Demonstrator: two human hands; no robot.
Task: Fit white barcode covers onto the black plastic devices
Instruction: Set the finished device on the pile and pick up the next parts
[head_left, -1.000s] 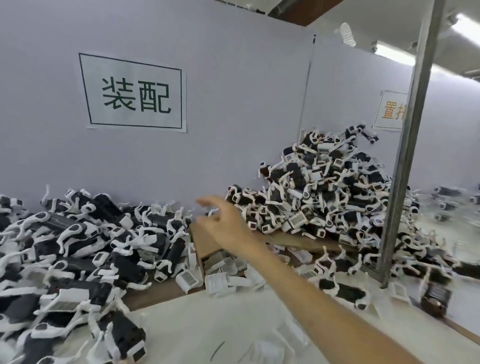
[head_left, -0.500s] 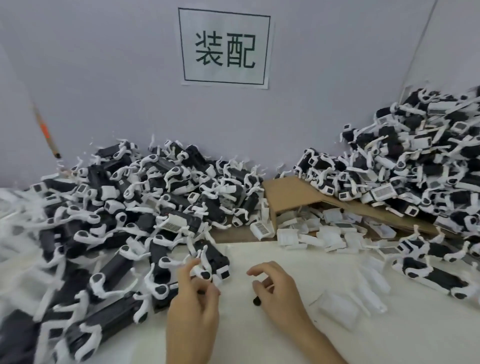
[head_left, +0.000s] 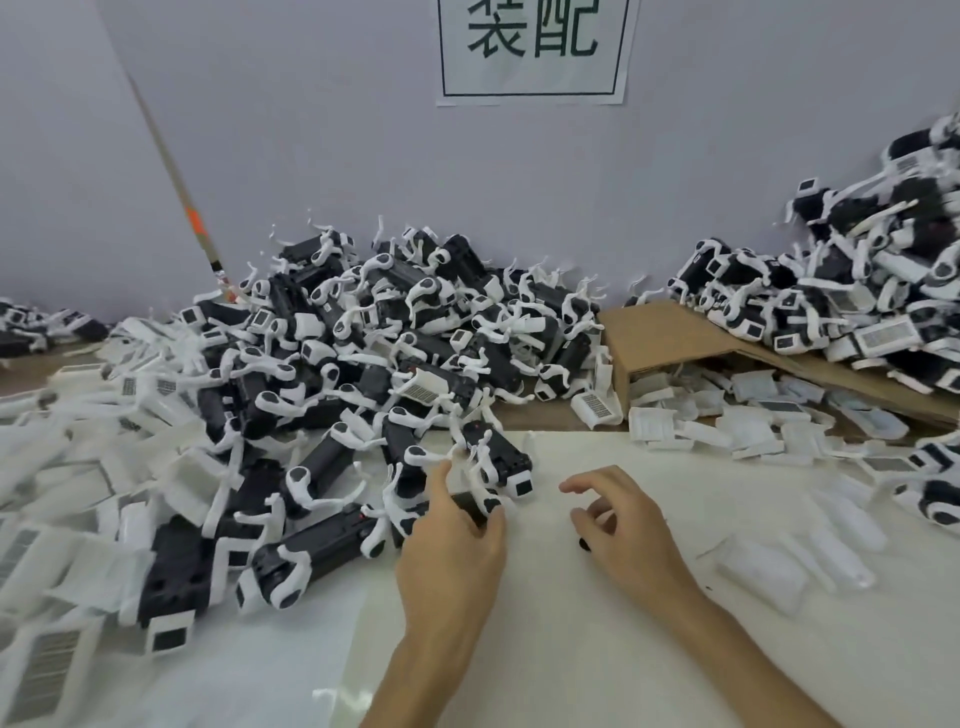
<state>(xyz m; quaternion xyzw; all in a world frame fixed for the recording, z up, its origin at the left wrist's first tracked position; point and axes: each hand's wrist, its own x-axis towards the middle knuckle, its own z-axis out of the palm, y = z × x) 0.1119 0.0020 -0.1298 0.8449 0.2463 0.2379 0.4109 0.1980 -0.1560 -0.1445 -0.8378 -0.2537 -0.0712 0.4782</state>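
The left hand (head_left: 451, 553) grips a black device (head_left: 470, 505) at the near rim of the big heap (head_left: 363, 338), thumb raised on one side, fingers curled over its dark body. The device is an oblong black shell with curved white clips sticking out of it. The right hand (head_left: 623, 525) hovers just beside it at three o'clock, fingers loosely curled and slightly spread, holding nothing.

White barcode covers (head_left: 727, 426), flat with ribbed grey patches, spill from a tipped cardboard box (head_left: 665, 332) at one o'clock; a second heap (head_left: 857, 291) rises at two o'clock. Clear plastic pieces (head_left: 779, 566) lie at three o'clock. The white table (head_left: 571, 665) is bare from the hands down to six o'clock; the heap crowds nine to eleven o'clock.

Half a second ago the left thumb and fingers only touched a white clip; now they close over the body. A second ago the right arm was stretched out toward the box
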